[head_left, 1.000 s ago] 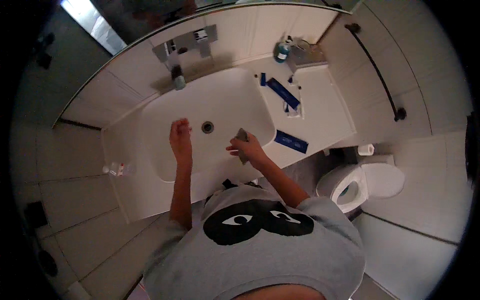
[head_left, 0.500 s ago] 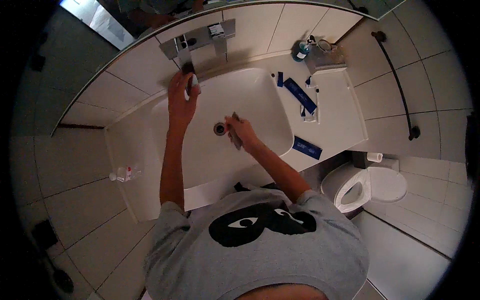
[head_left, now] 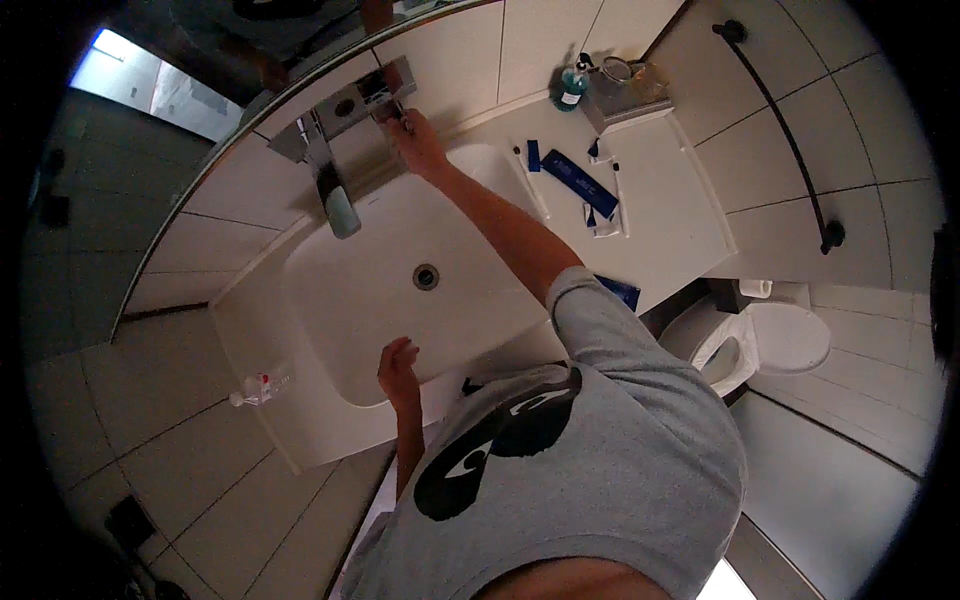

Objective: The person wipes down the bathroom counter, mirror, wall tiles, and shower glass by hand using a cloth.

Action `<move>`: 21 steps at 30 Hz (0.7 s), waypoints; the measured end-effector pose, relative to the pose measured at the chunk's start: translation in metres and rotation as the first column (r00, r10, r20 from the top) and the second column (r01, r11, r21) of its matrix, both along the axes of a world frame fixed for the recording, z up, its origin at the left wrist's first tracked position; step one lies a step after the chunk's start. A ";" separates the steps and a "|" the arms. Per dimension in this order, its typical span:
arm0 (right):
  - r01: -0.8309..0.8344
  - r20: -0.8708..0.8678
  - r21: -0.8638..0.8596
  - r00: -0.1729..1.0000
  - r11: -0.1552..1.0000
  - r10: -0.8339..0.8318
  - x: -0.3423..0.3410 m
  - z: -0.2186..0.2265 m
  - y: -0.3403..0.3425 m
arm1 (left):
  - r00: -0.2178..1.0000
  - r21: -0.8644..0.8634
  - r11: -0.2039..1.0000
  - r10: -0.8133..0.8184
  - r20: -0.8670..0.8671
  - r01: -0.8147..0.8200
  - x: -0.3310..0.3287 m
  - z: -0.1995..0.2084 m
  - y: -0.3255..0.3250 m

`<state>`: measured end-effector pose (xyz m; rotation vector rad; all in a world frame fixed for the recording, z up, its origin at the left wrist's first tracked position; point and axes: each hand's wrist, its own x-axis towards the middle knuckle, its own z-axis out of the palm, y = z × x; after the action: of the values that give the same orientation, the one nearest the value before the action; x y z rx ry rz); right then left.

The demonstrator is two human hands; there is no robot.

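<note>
At the wall behind the basin, my right hand [head_left: 420, 145] reaches up to the tap handle [head_left: 383, 97], its fingers closed around the lever. The metal spout [head_left: 338, 208] sticks out from the wall plate to the left of that hand, over the basin. Low over the front part of the white basin [head_left: 340, 320], my left hand [head_left: 398, 372] hovers with loosely bent fingers and nothing visible in it. The round drain [head_left: 426, 277] lies beyond it, uncovered. No stream of water can be made out.
Toothbrushes, small tubes and a dark blue packet [head_left: 580, 183] lie on the right counter; another packet [head_left: 618, 291] lies nearer me. A blue-green pump bottle [head_left: 571, 87] stands beside a grey box [head_left: 625, 100]. At left lies a clear plastic bottle [head_left: 262, 388]. A toilet [head_left: 735, 350] stands right.
My right hand has left the basin for the tap handle; the greyish thing it held is out of sight. My left hand has come away from the spout, back toward me.
</note>
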<state>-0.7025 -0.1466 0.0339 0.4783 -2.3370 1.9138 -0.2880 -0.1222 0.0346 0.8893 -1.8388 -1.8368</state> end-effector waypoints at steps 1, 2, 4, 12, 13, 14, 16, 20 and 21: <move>0.000 -0.001 0.002 1.000 1.000 0.000 -0.006 -0.004 0.001 | 0.999 0.071 0.997 0.006 0.051 -0.010 0.002 0.002 0.005; -0.019 0.039 -0.074 0.999 0.997 0.022 -0.012 -0.008 0.004 | 0.999 0.074 0.997 0.002 0.048 -0.006 0.000 0.003 0.008; -0.060 0.080 -0.154 0.994 0.986 0.072 -0.007 -0.001 0.003 | 0.994 0.074 0.996 -0.050 0.102 0.042 -0.001 0.008 0.009; 0.125 0.065 -0.047 0.990 0.991 -0.122 0.024 0.021 0.019 | 0.999 0.105 0.993 -0.049 0.014 0.047 -0.046 0.015 0.000; 0.119 0.067 -0.043 0.991 0.992 -0.116 0.034 0.015 0.021 | 0.999 0.113 0.993 -0.041 0.000 0.041 -0.049 0.014 -0.003; 0.105 0.333 -0.255 0.943 0.961 -0.015 0.051 0.006 0.026 | 0.999 0.118 0.992 -0.034 0.002 0.034 -0.049 0.014 -0.004; 0.065 0.653 -0.414 0.716 0.908 0.247 0.094 -0.017 0.036 | 0.999 0.202 0.979 0.008 -0.035 -0.001 -0.049 0.018 -0.009; 0.013 0.920 -0.298 0.271 0.954 0.284 0.180 -0.049 0.032 | 0.995 0.272 0.957 0.099 0.030 -0.104 -0.035 0.017 -0.012; -0.267 0.585 -0.384 0.670 0.884 0.457 0.176 -0.102 0.040 | 0.996 0.351 0.932 0.083 0.035 -0.090 -0.051 0.024 -0.005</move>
<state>-0.5263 -0.1066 -0.0680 0.2751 -2.3965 2.9716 -0.3389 -0.1277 0.0584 1.0940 -1.4745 -2.1453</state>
